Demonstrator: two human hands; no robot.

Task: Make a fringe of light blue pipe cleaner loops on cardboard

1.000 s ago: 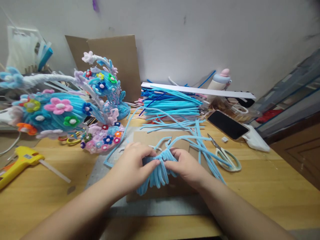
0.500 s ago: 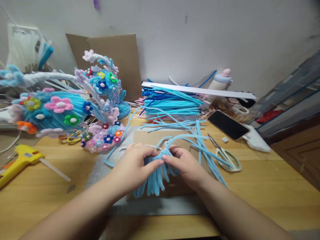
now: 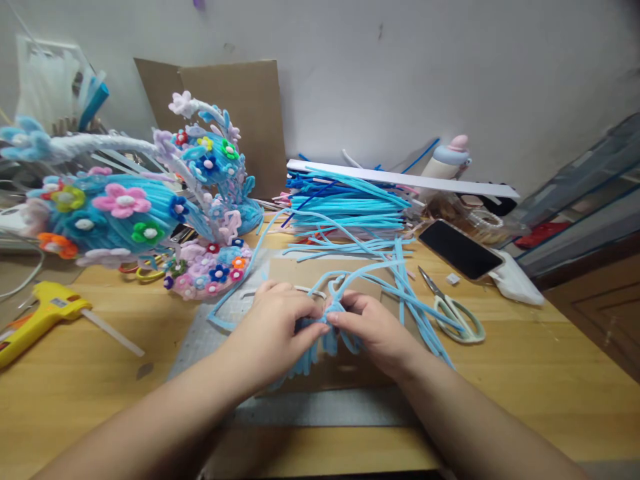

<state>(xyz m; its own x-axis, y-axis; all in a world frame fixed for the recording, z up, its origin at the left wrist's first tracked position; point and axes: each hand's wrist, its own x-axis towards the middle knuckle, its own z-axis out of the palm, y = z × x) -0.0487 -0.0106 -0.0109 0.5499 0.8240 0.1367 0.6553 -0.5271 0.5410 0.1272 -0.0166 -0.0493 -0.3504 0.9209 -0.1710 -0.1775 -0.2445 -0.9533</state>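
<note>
Between my hands, above a cardboard sheet (image 3: 360, 373), is a bundle of light blue pipe cleaners (image 3: 329, 341) with short ends hanging down in a fringe. My left hand (image 3: 285, 320) pinches it from the left, thumb and index finger at the top. My right hand (image 3: 376, 327) pinches it from the right, its thumb close to the left thumb. Long light blue stems curve up out of the bundle, and one loops back behind my left hand. Loose light blue pipe cleaners (image 3: 417, 317) lie right of my right hand. My fingers hide part of the bundle's middle.
Flower-covered pipe-cleaner ornaments (image 3: 125, 200) stand at the left, with a yellow glue gun (image 3: 55, 310) in front. Scissors (image 3: 453, 310) and a phone (image 3: 461, 249) lie at the right. Behind is a pile of blue pipe cleaners (image 3: 350, 207). A grey cutting mat (image 3: 320, 408) lies under the cardboard.
The hanging fringe has tipped away from me and shows shorter below my hands. Both hands keep their pinch in nearly the same place. The whole view has shifted slightly.
</note>
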